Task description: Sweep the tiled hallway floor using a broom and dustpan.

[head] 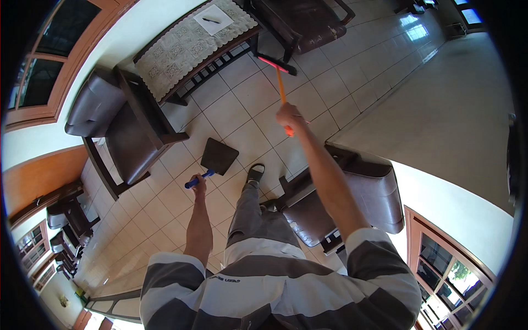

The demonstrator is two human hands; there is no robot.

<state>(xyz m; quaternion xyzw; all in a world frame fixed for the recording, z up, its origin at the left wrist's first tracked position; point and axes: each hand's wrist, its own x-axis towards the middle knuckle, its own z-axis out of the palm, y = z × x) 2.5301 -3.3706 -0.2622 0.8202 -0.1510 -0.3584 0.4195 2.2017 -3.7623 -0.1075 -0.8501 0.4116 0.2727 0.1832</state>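
My left hand [199, 185] is closed round the blue handle of a dustpan [220, 156], whose dark pan is over the tiled floor in front of my feet. Farther forward and to the right, my right hand [290, 116] grips the orange handle of a broom [281, 84]. The broom's pink and black head, with dark bristles, is beside the leg of a dark armchair, near the end of the low table. Whether the pan touches the floor, I cannot tell.
A low wooden table [198, 78] with a lace cloth bears white paper and a pen. Brown padded armchairs stand at the left [136, 136], the top [305, 24] and close by my right leg [313, 218]. A pale wall or partition [433, 103] rises at the right.
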